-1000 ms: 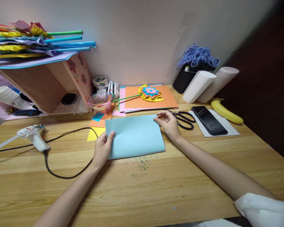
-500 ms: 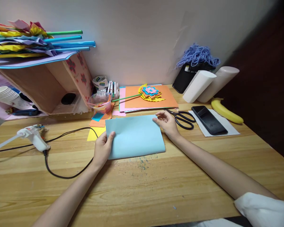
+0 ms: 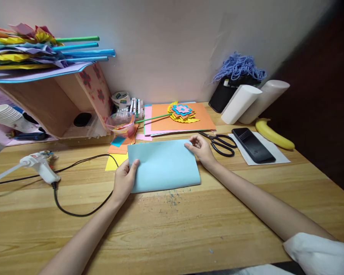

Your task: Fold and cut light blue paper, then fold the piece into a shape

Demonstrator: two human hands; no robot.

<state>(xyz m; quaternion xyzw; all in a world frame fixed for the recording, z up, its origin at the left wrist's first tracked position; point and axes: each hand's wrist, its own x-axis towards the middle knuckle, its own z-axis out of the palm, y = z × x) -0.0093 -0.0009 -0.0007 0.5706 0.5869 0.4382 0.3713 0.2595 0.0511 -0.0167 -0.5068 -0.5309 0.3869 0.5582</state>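
A light blue sheet of paper (image 3: 164, 166), folded over with its rounded fold along the near edge, is held just at the tabletop between both hands. My left hand (image 3: 125, 177) grips its left edge, thumb on top and fingers underneath. At the far right corner my right hand (image 3: 201, 150) pinches the paper between thumb and fingers. Black-handled scissors (image 3: 222, 144) lie just beyond my right hand. Behind the paper, a layered paper flower (image 3: 183, 111) on a green stem rests on a stack of coloured paper (image 3: 160, 124).
On the left lies a white glue gun (image 3: 41, 165) with a black cord (image 3: 74, 214). A clear plastic cup (image 3: 122, 124) of scraps stands by a box (image 3: 97, 95) topped with paper flowers. To the right are a phone (image 3: 253, 145), a banana (image 3: 273, 133) and white rolls (image 3: 240, 105).
Almost nothing differs. Both hands keep their hold on the blue paper, and its right corner has bent slightly at my right fingertips.
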